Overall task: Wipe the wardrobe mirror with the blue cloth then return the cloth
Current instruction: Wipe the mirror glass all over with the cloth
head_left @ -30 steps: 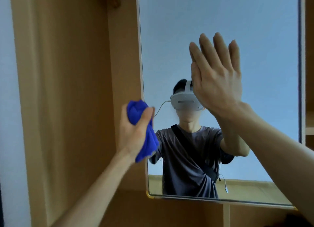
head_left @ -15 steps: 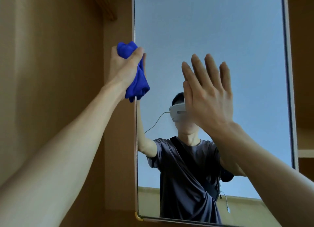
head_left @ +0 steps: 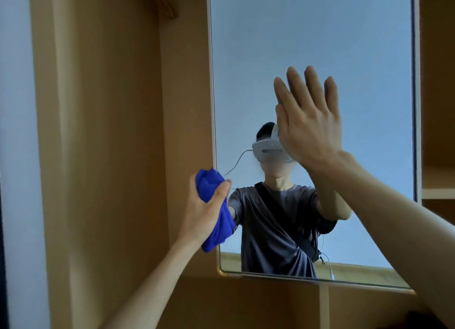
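The blue cloth [head_left: 213,209] is bunched into a wad and is gripped by the left hand [head_left: 203,211], with the thumb curled over its front and the fingers wrapped behind it. The wad is held at the left edge of the wardrobe mirror [head_left: 312,58], low on that edge, so that part of the cloth lies over the glass and part over the wooden panel [head_left: 105,131] beside the mirror. Whether the cloth is pressed against the glass cannot be told.

The right hand [head_left: 309,122] is raised before the middle of the mirror with its fingers straight and close together, palm turned to the glass; nothing is held in it. Contact with the glass cannot be confirmed.

In the mirror a person in a grey shirt with a white headset [head_left: 269,150] is reflected. A wooden shelf [head_left: 438,193] is seen just right of the mirror.
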`<state>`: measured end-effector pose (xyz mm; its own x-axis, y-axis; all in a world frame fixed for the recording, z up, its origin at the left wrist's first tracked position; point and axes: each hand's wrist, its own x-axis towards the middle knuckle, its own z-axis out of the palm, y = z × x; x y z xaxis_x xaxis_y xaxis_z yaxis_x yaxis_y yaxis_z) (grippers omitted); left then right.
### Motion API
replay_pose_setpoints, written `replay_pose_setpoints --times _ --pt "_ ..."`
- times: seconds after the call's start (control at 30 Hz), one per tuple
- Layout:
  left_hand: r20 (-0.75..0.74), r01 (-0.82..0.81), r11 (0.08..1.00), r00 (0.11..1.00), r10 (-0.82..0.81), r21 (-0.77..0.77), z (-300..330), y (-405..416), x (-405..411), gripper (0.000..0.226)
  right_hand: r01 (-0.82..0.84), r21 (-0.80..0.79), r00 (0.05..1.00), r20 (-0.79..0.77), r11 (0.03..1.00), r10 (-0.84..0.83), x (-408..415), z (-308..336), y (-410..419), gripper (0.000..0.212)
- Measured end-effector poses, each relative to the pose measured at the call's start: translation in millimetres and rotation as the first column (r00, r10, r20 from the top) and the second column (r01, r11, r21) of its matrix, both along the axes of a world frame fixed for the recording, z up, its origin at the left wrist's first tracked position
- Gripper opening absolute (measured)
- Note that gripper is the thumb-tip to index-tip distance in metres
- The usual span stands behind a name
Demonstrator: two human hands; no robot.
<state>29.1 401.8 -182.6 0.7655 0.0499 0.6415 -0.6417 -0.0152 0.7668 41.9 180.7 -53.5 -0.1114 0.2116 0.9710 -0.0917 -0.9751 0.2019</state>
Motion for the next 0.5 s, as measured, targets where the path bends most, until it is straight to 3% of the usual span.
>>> replay_pose_setpoints --times 0.1,0.17,0.23,0.3,0.37,0.43,0.5 --pt "-0.047 0.025 0.995 0.999 -0.021 0.092 -24.0 13.0 -16.5 0.037 -0.038 0.024 0.98 -0.194 0.999 0.042 -24.6 2.9 2.7 0.045" --pt "-0.007 -0.028 0.999 1.0 0.028 0.045 -32.9 18.1 -32.8 0.034 -0.205 0.095 0.948 -0.228 0.974 0.222 -44.1 -6.8 10.7 0.037" --pt "0.039 -0.096 0.995 0.994 0.098 -0.041 -39.6 24.7 -48.4 0.045 -0.407 0.197 0.85 -0.277 0.892 0.448 -65.8 -27.0 19.3 0.026" --pt "0.106 -0.139 0.985 0.983 0.149 -0.1 -42.6 32.1 -64.4 0.057 -0.547 0.345 0.677 -0.352 0.762 0.646 -87.3 -51.8 26.5 0.018" --pt "0.141 -0.072 0.985 0.985 0.095 -0.158 -39.8 35.4 -79.2 0.067 -0.617 0.547 0.401 -0.401 0.566 0.824 -98.9 -76.4 31.9 0.014" --pt "0.075 0.128 0.967 0.991 -0.114 -0.222 -34.6 33.1 -89.4 0.083 -0.589 0.71 0.125 -0.392 0.386 0.912 -103.7 -95.4 38.7 0.013" --pt "-0.032 0.348 0.89 0.927 -0.373 -0.295 -28.7 27.6 -96.4 0.094 -0.551 0.784 -0.021 -0.356 0.286 0.934 -106.3 -110.3 45.5 0.021"
